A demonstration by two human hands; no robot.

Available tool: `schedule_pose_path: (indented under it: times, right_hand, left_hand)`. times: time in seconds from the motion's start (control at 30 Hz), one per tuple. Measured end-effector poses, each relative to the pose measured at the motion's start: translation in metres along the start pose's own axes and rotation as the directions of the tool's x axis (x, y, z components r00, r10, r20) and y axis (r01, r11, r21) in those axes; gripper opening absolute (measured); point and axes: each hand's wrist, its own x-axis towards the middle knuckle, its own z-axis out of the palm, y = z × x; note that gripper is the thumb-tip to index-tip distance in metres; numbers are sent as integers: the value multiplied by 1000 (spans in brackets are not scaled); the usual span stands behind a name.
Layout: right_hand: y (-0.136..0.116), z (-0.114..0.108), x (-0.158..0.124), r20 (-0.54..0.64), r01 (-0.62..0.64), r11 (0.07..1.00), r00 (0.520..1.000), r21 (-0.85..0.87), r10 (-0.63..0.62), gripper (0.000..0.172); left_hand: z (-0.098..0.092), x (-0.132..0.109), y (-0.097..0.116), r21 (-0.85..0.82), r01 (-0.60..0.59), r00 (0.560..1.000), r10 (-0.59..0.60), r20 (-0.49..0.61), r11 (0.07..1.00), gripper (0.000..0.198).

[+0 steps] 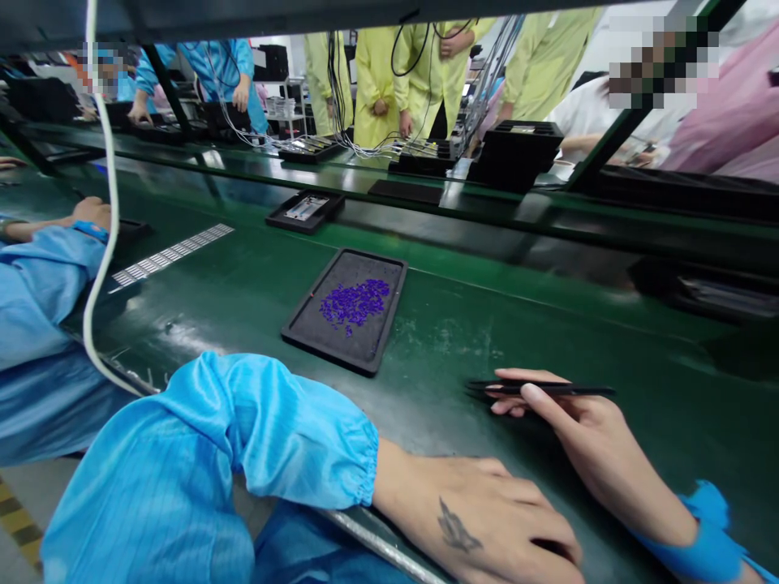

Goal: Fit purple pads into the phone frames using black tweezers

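My right hand (572, 426) rests on the green belt (487, 324) and pinches black tweezers (541, 390), their tips pointing left. My left hand (487, 519) lies knuckles-up at the near edge of the belt, fingers curled under; what they hold, if anything, is hidden. A black tray (304, 324) with a heap of small purple parts (355, 302) sits on the belt beyond both hands, apart from them.
A second black tray (304, 211) holding a flat part lies farther back. A co-worker's blue sleeve (42, 284) and a white cable (103, 243) are at the left. Stacked black trays (517, 150) and people in yellow and blue coats stand behind the far belt.
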Motion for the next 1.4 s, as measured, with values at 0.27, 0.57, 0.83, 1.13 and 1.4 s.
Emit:
schedule_pose_path:
  times: [0.27,0.57,0.83,1.13,1.4]
  right_hand:
    - [-2,0,0,4,-13,1000,1000,-7,13,39]
    - [-10,2,-1,-35,-28,999,999,19,29,43]
    - [-10,2,-2,-42,-8,1000,999,-13,8,41]
    - [-10,2,-2,-40,-18,1000,999,-10,17,44]
    - [-12,2,-2,-30,-21,999,999,-27,20,42]
  left_hand:
    - [-2,0,0,4,3,1000,-3,3,1000,41]
    - [1,-1,0,-6,2,1000,-2,-7,1000,45]
    - [-2,0,0,7,7,1000,-7,-2,1000,41]
    - [1,0,1,10,6,1000,-6,-22,1000,40]
    - [1,-1,0,19,-2,1000,2,-21,1000,39]
